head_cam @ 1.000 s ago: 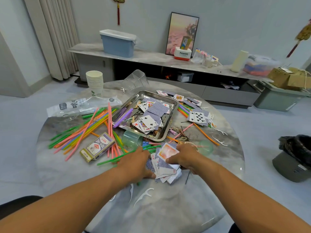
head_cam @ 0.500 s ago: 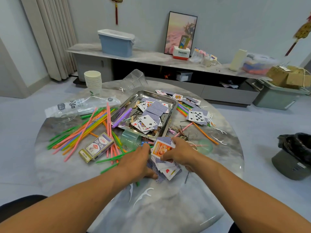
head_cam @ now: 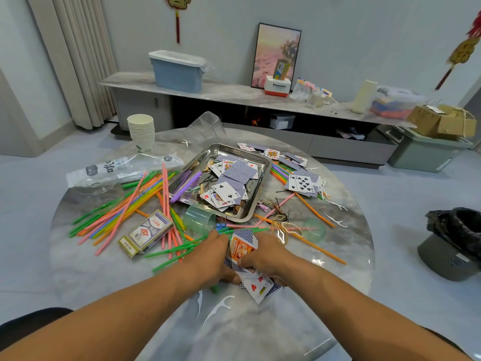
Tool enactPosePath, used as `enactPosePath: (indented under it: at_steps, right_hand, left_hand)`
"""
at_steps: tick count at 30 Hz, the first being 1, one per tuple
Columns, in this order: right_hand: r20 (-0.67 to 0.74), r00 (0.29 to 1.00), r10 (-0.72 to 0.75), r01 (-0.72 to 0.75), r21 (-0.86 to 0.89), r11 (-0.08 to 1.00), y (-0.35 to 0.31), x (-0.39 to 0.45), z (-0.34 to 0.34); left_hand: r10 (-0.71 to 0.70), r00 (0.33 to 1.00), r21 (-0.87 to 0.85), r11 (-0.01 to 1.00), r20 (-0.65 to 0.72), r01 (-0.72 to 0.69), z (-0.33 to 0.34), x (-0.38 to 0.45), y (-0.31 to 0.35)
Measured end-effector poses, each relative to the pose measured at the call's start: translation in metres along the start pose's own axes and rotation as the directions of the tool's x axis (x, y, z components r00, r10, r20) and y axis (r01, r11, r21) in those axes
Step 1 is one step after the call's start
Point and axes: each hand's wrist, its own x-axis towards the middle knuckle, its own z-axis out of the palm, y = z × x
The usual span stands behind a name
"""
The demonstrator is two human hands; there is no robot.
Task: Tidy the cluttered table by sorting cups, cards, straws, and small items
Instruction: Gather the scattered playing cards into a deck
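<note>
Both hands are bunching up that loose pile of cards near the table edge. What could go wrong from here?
1. The card pile is uneven, with cards fanning out under the left hand and right hand; some may slip out when lifted.
2. Green straws lie against the pile and could get swept in with it.
3. The green cup lies on its side just beyond the hands; a nudge might roll it.
</note>
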Motion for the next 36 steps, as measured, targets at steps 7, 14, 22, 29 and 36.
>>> enactPosePath:
  at_steps: [7, 14, 22, 29, 36]
  right_hand:
    - [-0.066, 0.996, -0.064, 0.065, 0.011, 0.998, 0.0, -0.005, 0.009]
    - [-0.07, 0.993, -0.096, 0.097, 0.013, 0.995, -0.007, -0.011, 0.007]
    - [-0.021, 0.997, -0.074, 0.073, -0.018, 0.997, -0.009, -0.013, 0.001]
    - [-0.024, 0.996, -0.091, 0.091, -0.012, 0.996, -0.009, -0.013, 0.004]
    - [0.027, 0.999, -0.031, 0.031, -0.025, 0.999, -0.013, -0.013, 0.001]
  left_hand:
    - [0.004, 0.999, 0.049, 0.999, -0.041, -0.002, 0.007, -0.002, 0.002]
    - [-0.006, 1.0, 0.065, 0.998, -0.012, 0.006, 0.004, -0.003, 0.004]
    - [-0.035, 0.998, 0.143, 0.989, -0.055, 0.042, 0.002, -0.009, 0.006]
    - [-0.028, 0.999, 0.171, 0.985, -0.043, 0.035, 0.001, -0.01, 0.009]
    - [-0.026, 0.998, 0.175, 0.984, -0.054, 0.035, -0.001, -0.012, 0.008]
